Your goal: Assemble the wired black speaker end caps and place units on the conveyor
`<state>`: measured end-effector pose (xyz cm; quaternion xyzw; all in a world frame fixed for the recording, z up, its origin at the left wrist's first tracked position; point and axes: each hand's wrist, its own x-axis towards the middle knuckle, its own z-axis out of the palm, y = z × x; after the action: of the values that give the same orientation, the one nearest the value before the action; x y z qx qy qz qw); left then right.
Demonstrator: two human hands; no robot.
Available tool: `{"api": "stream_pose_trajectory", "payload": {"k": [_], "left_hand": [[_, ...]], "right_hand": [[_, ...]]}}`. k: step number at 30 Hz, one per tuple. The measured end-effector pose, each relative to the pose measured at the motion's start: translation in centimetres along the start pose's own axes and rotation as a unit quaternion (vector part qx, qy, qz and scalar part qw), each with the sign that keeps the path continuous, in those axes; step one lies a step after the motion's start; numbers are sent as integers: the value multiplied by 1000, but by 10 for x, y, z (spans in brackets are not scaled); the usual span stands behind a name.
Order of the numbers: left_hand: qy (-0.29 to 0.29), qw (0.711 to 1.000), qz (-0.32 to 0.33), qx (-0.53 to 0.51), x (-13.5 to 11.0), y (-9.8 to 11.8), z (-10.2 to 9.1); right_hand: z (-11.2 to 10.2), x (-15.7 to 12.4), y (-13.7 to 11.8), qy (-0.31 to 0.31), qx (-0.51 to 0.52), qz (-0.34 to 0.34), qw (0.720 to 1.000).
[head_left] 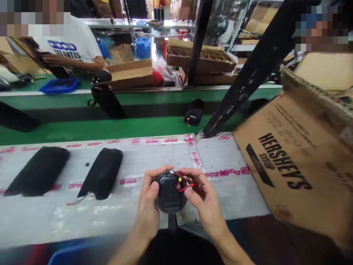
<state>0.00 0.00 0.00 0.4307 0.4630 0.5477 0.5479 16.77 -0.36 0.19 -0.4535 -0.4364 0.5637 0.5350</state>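
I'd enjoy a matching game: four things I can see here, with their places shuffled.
1. Round black device
2. Hershey's Syrup carton
3. Flat blue tray
4. Black pouch trailing a wire

A. Left, on the anko-taped surface
B. Near the person in white
C. Between left hand and right hand
D. At the right edge

Pairs: 1-C, 2-D, 3-B, 4-A

Looks like a factory workshop: shows a green strip across the middle, a worker at upper left, shelves along the top, a carton at right, and a taped bench below.
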Motion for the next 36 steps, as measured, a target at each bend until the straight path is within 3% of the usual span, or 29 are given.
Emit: {"api": "stream_pose_trajectory", "payload": {"k": [7, 13, 17, 23, 27, 29, 32, 34, 36], "left_hand": [[-21, 999, -45, -22, 5, 5, -2], [-41, 998, 26, -30, 6, -3, -2], [-60, 997, 27, -34, 10, -3, -5], [-7, 999, 25, -20, 5, -2, 3], [-2, 999, 37, -4, 4, -4, 5], [-34, 999, 37, 20, 7, 1, -5], [-158, 981, 35, 109, 17, 18, -34], [-254, 945, 47, 200, 26, 32, -55], [-307, 904, 78, 287, 37, 42, -69]], "right_hand": [[2, 7, 5, 7, 14, 9, 1000], [5, 6, 4, 24, 31, -4, 999], [10, 1, 2, 68, 9, -22, 997], [16, -17, -1, 118, -75, -71, 988], [20, -23, -5, 126, -89, -38, 987], [20, -23, -7, 122, -72, -18, 990], [18, -22, -10, 109, -70, -11, 991], [17, -21, -12, 98, -77, -11, 992], [15, -20, -12, 91, -83, -9, 992]]}}
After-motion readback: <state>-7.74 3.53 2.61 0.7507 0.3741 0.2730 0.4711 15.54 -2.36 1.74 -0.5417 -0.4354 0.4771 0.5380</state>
